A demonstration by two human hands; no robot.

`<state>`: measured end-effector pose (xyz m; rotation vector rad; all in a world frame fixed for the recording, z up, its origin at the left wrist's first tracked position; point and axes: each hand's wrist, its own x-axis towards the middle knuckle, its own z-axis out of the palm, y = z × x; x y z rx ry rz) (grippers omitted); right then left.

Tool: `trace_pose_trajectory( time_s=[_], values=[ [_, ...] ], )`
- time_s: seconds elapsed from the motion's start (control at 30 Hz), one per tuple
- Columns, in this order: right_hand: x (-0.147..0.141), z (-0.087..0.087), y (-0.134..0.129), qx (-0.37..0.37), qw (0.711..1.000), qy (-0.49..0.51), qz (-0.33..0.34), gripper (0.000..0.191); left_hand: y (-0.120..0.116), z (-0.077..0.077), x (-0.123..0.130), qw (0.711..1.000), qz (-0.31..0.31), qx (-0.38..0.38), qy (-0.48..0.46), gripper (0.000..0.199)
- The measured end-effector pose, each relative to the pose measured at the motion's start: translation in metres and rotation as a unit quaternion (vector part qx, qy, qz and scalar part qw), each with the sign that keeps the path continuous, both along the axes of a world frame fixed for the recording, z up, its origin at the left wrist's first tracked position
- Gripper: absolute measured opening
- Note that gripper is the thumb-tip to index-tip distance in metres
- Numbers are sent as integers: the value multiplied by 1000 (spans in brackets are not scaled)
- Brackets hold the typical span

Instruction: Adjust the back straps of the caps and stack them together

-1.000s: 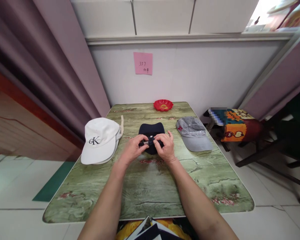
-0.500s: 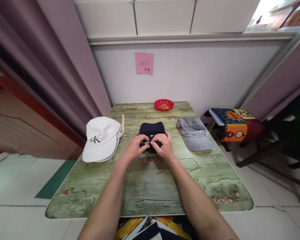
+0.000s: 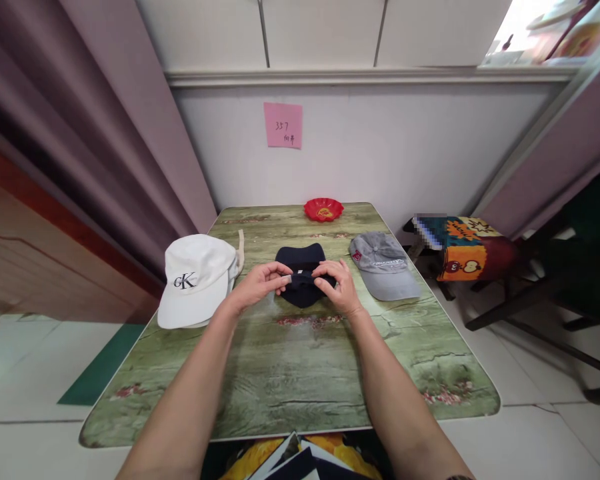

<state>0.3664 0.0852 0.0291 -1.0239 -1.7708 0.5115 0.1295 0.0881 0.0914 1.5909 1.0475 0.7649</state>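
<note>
A dark navy cap [image 3: 300, 260] lies in the middle of the green wood-patterned table [image 3: 300, 373]. My left hand [image 3: 258, 283] and my right hand [image 3: 339, 283] both pinch the cap's rear strap [image 3: 301, 277], holding it stretched between them just above the cap. To the left rests a white cap [image 3: 196, 277] with a dark "CK" logo and a loose beige strap. To the right lies a grey cap [image 3: 383, 264] with a small red mark on its crown.
A small red dish [image 3: 323, 209] sits at the table's far edge by the white wall, under a pink note [image 3: 283, 125]. A stool with a colourful cushion [image 3: 467, 248] stands to the right. Purple curtains hang at left.
My hands have moved slightly apart and lifted, pulling the navy cap's strap out between them. The view has shifted a little to the right.
</note>
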Motion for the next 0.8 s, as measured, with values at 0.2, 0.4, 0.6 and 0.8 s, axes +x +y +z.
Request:
trace_pose_trajectory(
  time_s=[0.2,0.4,0.6,0.8],
  values=[
    [-5,0,1,-38,998,-11,49,25,1,8,-15,999,23,4,30,34],
    [-10,9,3,-128,982,21,135,30,-8,17,-24,999,-2,-40,9,31],
    [-10,19,6,-191,963,-17,188,35,-16,17,-29,997,14,-78,-24,31],
    [-8,25,-1,-322,884,-38,336,39,-24,4,-32,995,19,-95,-19,38]
  ],
)
